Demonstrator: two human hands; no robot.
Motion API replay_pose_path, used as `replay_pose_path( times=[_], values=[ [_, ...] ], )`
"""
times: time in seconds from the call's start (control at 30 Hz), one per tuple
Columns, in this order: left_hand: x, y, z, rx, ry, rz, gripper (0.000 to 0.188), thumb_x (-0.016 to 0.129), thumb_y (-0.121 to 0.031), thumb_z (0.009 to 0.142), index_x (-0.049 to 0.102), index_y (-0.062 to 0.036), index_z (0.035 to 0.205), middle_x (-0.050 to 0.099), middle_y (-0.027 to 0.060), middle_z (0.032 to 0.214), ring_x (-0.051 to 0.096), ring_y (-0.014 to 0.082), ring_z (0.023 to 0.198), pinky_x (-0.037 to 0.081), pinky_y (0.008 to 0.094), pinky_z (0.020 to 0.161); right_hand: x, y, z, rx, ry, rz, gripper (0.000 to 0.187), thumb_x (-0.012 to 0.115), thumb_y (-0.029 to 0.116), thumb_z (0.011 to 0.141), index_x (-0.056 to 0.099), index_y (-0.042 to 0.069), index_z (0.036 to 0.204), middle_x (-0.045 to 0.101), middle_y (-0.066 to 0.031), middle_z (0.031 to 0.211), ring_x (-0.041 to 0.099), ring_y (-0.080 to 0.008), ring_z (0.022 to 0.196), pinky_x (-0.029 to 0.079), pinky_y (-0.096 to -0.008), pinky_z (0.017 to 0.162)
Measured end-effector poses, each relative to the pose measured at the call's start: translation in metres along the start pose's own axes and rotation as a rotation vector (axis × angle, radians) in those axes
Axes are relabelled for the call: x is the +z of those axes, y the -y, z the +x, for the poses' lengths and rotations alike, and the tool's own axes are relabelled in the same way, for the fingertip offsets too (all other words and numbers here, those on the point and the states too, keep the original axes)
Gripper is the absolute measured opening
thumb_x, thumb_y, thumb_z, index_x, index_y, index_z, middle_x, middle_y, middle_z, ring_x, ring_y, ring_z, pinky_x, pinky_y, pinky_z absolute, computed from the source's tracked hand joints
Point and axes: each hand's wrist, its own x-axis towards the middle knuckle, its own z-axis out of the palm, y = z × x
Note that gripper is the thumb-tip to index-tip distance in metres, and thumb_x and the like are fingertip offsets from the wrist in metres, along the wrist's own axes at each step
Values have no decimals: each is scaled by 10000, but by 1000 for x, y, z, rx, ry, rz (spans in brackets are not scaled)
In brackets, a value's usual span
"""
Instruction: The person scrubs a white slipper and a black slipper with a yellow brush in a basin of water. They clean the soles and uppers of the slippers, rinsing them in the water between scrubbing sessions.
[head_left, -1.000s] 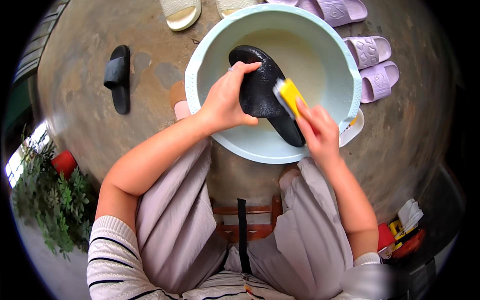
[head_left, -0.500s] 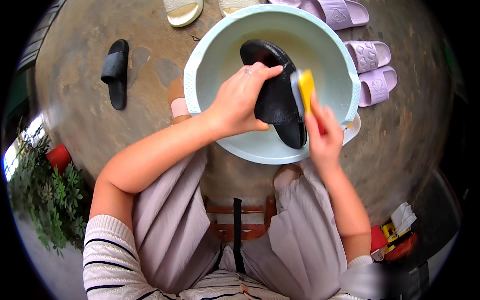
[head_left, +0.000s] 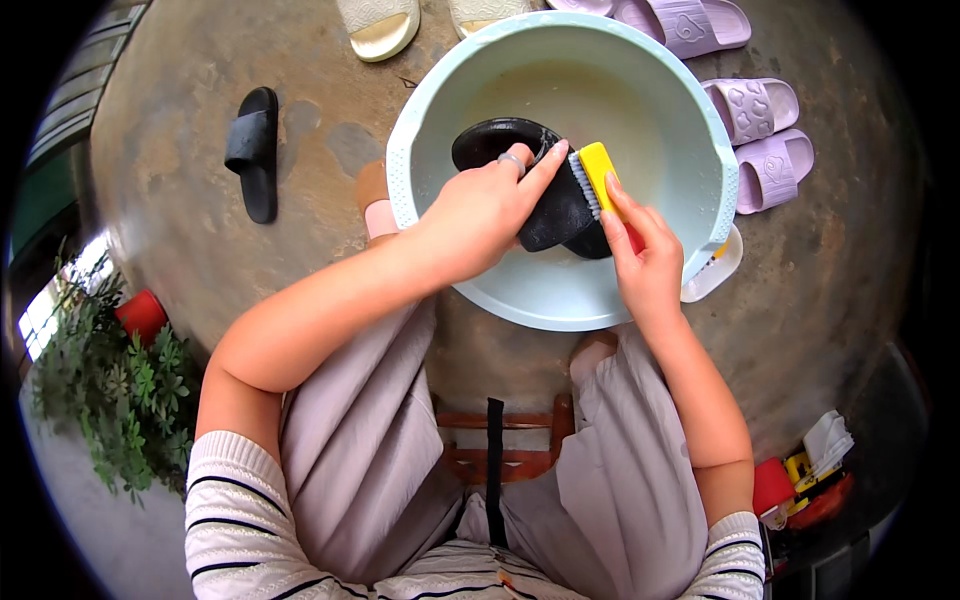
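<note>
A pale green basin (head_left: 420, 130) sits on the concrete floor in front of my knees, with cloudy water in it. My left hand (head_left: 485, 210) grips a black slipper (head_left: 490, 140) and holds it over the water. My right hand (head_left: 640, 255) holds a yellow scrub brush (head_left: 598, 170). Its bristles press against the slipper's right side.
A second black slipper (head_left: 252, 150) lies on the floor to the left. Purple slippers (head_left: 765, 140) lie right of the basin, with another (head_left: 685, 20) and beige ones (head_left: 380, 25) beyond it. A green plant (head_left: 110, 400) and a red pot (head_left: 142, 315) stand at left. I sit on a wooden stool (head_left: 500, 450).
The slipper has been turned and drawn nearer between my hands. My right hand moved the brush along its side, from the sole's edge up toward the toe end.
</note>
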Motion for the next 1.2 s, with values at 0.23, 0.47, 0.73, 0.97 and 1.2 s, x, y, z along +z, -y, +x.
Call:
replay_pose_path(
  times=[0.23,0.47,0.73,0.97,1.2],
  values=[
    [35,13,8,-197,-82,383,811,598,121,765,355,5,1531,440,265,1370,635,376,1028,593,382,832,9,-17,-10,93,72,-5,358,700,176,953,705,182,1311,606,-102,776,579,-228,677,487,-332,675],
    [16,46,32,-30,59,368,1052,918,-172,464,507,-56,1425,539,184,1377,555,392,1180,483,467,1033,17,-20,6,97,102,43,349,684,211,968,698,184,1316,671,-119,864,622,-244,739,501,-337,703],
    [5,56,43,8,96,193,1030,914,-300,486,512,-47,1400,580,201,1277,608,395,1117,514,451,982,13,-22,-3,117,56,161,360,682,183,971,691,191,1331,671,-104,871,615,-215,738,499,-306,715],
    [-7,1,15,-138,-51,339,1054,892,-339,563,440,-42,1468,520,273,1396,584,435,1178,507,463,992,-2,17,2,-23,-5,-33,390,715,152,939,701,210,1324,535,-65,743,529,-176,624,443,-311,595],
    [-7,-8,-15,-66,63,393,1086,852,-103,616,334,-127,1570,401,244,1520,522,455,1230,481,474,1039,-2,10,-3,-62,-22,-94,393,727,160,929,706,216,1317,514,-54,730,511,-182,596,442,-323,571]
  ],
)
